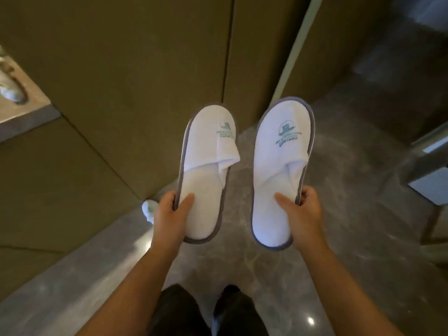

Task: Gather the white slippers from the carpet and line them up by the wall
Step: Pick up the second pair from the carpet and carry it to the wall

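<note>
I hold two white slippers with grey trim and a teal logo, toes pointing away from me, in the air above a grey marble floor. My left hand (pixel 171 212) grips the heel end of the left slipper (pixel 206 170), thumb on the insole. My right hand (pixel 301 209) grips the heel end of the right slipper (pixel 278 173) the same way. A third white slipper (pixel 149 209) lies on the floor by the wall, mostly hidden behind my left hand. No carpet is in view.
An olive-brown panelled wall (pixel 109 93) runs along the left and ahead. The polished marble floor (pixel 351 214) spreads to the right. A pale counter edge (pixel 24 110) juts in at far left. Furniture legs (pixel 431 209) stand at right. My dark trouser legs show at the bottom.
</note>
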### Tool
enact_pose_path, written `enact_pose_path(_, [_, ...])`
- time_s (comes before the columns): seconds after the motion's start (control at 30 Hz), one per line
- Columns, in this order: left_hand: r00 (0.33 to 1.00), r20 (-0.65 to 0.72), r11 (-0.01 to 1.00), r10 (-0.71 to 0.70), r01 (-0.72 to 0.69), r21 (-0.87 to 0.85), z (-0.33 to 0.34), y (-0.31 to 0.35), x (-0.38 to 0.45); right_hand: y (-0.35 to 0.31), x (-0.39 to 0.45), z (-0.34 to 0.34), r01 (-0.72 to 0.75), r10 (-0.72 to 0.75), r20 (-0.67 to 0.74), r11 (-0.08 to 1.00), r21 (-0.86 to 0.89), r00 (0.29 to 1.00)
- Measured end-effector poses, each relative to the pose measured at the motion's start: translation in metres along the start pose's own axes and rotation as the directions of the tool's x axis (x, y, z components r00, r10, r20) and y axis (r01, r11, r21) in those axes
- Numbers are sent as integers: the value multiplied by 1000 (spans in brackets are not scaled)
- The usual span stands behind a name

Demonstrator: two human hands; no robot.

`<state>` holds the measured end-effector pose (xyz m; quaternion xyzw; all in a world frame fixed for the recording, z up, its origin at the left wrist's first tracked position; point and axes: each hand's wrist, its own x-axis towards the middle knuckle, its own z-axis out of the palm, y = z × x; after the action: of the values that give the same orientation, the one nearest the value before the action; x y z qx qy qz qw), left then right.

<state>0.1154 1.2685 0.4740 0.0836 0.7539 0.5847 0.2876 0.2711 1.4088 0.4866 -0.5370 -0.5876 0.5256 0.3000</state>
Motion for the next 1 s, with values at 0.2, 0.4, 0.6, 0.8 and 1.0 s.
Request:
enact_pose_path(0.2, [947, -290, 990, -138, 132, -41, 5, -22, 34, 14, 75, 57, -29, 75, 313, 988, -149, 947])
enact_pose_path(0.4, [897, -371, 969, -239, 243, -37, 10, -76, 97, 63, 125, 129, -7, 134, 423, 958, -288, 896])
enact_pose_path(0.6, [840, -414, 936, -351, 308, -167, 24, -154, 174, 125, 193, 201, 53, 141, 465, 924, -380, 874])
enact_pose_path(0.8, [787, -490, 927, -374, 328, -181, 41, -266, 250, 255, 253, 271, 29, 240, 505, 884, -467, 829])
enact_pose_path(1.0, [773, -499, 920, -392, 346, -186, 70, -408, 328, 421, 294, 334, 58, 279, 521, 840, -540, 806])
